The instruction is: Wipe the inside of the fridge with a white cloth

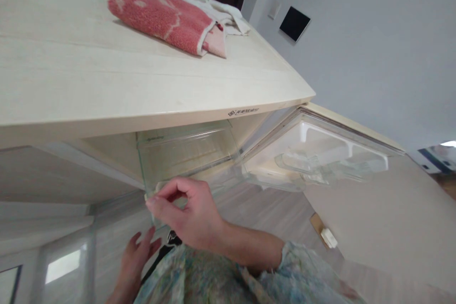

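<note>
Because that clear fridge drawer (185, 152) looks light, stiff and slippery, the right hand (188, 213) pinches its front rim; the left hand (137, 249) spreads open beneath.

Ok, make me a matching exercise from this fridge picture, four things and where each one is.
Things:
1. towel
2. glass shelf
3. right hand
4. left hand

Places:
A. on the shelf's front edge
B. on top of the fridge
C. half out of the fridge
D. below the shelf, lowest in view

Pairs: 1-B, 2-C, 3-A, 4-D
</note>
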### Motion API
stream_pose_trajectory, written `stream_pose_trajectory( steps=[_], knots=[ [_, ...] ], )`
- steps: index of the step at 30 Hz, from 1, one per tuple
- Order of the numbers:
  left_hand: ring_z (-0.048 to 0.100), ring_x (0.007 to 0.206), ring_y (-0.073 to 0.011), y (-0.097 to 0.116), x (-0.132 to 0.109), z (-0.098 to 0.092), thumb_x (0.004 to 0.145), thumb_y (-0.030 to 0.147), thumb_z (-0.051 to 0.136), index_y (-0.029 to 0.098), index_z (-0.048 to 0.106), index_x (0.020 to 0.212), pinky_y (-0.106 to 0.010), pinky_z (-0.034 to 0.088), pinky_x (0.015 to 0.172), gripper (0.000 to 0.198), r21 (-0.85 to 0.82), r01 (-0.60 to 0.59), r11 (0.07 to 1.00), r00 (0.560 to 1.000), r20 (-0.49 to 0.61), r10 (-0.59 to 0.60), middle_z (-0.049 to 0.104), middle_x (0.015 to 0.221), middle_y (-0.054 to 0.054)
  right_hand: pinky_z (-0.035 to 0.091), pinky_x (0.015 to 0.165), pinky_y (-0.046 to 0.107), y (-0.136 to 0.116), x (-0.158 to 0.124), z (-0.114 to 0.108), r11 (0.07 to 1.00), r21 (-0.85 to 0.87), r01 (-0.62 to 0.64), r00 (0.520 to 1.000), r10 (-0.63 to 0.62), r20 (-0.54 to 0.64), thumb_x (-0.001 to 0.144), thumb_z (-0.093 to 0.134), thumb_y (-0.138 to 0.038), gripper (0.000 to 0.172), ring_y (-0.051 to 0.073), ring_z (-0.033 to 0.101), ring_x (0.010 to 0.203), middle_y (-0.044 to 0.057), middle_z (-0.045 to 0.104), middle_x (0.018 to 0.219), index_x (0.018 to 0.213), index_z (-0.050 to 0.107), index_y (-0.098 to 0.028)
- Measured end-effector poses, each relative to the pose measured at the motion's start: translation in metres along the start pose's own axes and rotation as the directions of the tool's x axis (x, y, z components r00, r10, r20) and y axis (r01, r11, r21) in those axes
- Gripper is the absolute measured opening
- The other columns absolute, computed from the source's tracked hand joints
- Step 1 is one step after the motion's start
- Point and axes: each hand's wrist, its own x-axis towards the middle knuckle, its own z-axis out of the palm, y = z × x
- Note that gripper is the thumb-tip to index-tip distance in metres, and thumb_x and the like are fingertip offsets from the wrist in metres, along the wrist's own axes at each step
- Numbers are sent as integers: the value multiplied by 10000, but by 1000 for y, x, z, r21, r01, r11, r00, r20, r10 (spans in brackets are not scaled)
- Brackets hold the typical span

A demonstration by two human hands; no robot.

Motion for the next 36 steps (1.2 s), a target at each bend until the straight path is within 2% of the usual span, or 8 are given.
stream_pose_trajectory(
  steps=[2, 4, 7, 11, 17, 21, 28, 36],
  knots=[
    [733, 917, -369, 19, -11, -21, 727, 586, 714, 136, 628, 1300, -524, 608, 861, 733, 272, -59, 960, 992, -94, 87, 744, 1012, -160, 525, 726, 264, 2, 0, -1, 999, -19, 29, 999, -29, -24, 849, 788, -506, 329, 147, 649, 749, 6, 694, 771, 797, 701, -193],
    [717, 979, -399, 48, -31, -33, 687, 733, 669, 209, 718, 1121, -593, 553, 985, 681, 402, -190, 896, 972, -51, 229, 766, 1033, -132, 551, 784, 289, 5, 1, 0, 999, -7, 45, 998, -45, -50, 855, 774, -496, 306, 160, 665, 816, 24, 722, 883, 909, 714, -201],
    [729, 987, -352, 90, -75, -29, 577, 725, 791, 203, 765, 958, -460, 584, 993, 647, 136, -390, 911, 906, 233, 353, 788, 942, -106, 569, 906, 363, 8, -1, 5, 996, -20, 86, 991, -87, -102, 837, 782, -472, 385, 204, 675, 969, 65, 725, 1099, 1107, 697, -212],
    [753, 913, -313, 119, -130, -5, 551, 634, 908, 204, 807, 913, -375, 651, 842, 572, -187, -253, 949, 836, 451, 312, 811, 936, -93, 547, 971, 389, 8, -5, 11, 972, -78, 221, 967, -229, -111, 837, 792, -447, 400, 222, 656, 1058, 70, 692, 1155, 1152, 676, -229],
    [720, 1043, -332, 123, -151, 9, 518, 585, 955, 207, 830, 758, -396, 628, 969, 466, -302, -265, 916, 851, 373, 369, 802, 980, -88, 541, 1005, 371, -4, -12, 5, 934, -33, 357, 928, -358, -106, 868, 797, -419, 297, 212, 654, 1130, 60, 668, 1184, 1079, 686, -241],
    [699, 1071, -378, 116, -144, 8, 467, 582, 975, 208, 838, 743, -468, 615, 997, 484, -334, -217, 917, 852, 394, 345, 786, 930, -112, 546, 1016, 383, -13, -18, 3, 958, 33, 283, 956, -279, -94, 862, 800, -476, 295, 222, 644, 1151, 63, 658, 1195, 1017, 688, -251],
    [705, 1098, -360, 102, -133, 3, 544, 560, 956, 184, 859, 895, -427, 621, 982, 523, -261, -229, 938, 818, 471, 331, 780, 1130, -137, 551, 958, 405, -6, -18, 9, 962, 263, 74, 996, -61, -59, 716, 924, -444, 420, 234, 636, 986, 65, 662, 1059, 998, 670, -266],
    [752, 951, -353, 109, -146, 4, 453, 434, 1007, 199, 865, 918, -464, 652, 915, 539, -301, -201, 932, 818, 472, 328, 781, 1154, -138, 529, 896, 359, -3, -16, 12, 949, 316, -12, 998, 30, -50, 673, 925, -546, 533, 193, 615, 900, 46, 649, 989, 974, 627, -223]
  ],
)
